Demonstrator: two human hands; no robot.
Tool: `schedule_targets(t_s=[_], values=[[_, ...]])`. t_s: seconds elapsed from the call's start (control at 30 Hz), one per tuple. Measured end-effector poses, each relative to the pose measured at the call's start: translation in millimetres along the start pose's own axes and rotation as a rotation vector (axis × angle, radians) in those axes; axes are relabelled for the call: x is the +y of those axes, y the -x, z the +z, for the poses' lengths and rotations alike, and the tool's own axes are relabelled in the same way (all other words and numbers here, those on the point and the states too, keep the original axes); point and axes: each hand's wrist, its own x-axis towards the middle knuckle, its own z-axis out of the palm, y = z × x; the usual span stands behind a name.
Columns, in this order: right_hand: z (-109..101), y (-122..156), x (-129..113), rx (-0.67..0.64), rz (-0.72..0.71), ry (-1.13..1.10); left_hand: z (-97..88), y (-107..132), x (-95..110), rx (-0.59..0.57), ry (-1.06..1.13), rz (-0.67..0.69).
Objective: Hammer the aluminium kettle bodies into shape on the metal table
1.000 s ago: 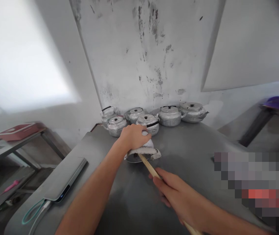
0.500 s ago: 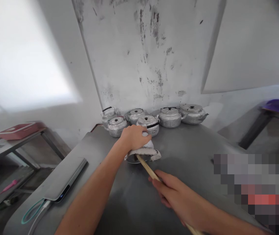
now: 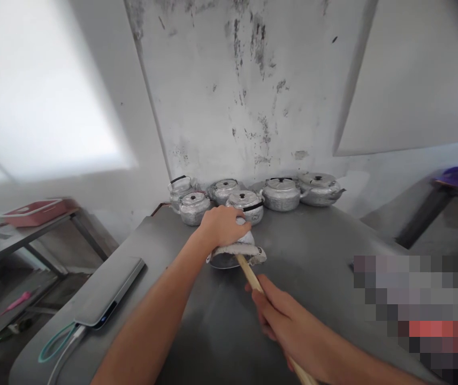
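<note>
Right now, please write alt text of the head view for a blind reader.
On a grey metal table, the left hand presses a white cloth on a small metal piece while the right hand grips a wooden stick reaching to it. Five metal kettles stand behind.

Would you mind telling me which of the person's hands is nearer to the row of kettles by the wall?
Left. The left hand rests on a cloth-covered piece just in front of the kettles; the right hand holds a wooden stick farther back.
</note>
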Motion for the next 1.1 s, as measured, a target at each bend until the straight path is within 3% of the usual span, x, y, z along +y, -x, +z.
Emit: schedule_targets(t_s=[0.2,0.4,0.53,0.67,0.8,0.87,1.1], values=[[-4,-5,4,0.02,-0.043,-0.031,0.4,0,1,0.022,-0.004,-0.007],[-4,-8,8,-0.021,0.011,-0.025,0.1,1,1,0.014,-0.002,-0.006],[-2,-4,2,0.03,-0.028,-0.016,1.5,0,0,0.023,-0.001,0.001],[-3,-3,-1,-0.018,0.085,0.019,1.9,-1,-1,0.014,0.015,0.001],[-4,-6,6,0.007,-0.003,-0.039,2.9,-1,-2,0.026,0.014,0.004],[-5,-8,8,-0.011,0.027,-0.045,3.3,-2,-2,0.029,0.012,0.006],[0,-5,-3,0.028,0.051,-0.038,1.3,-1,0,0.015,0.001,-0.006]])
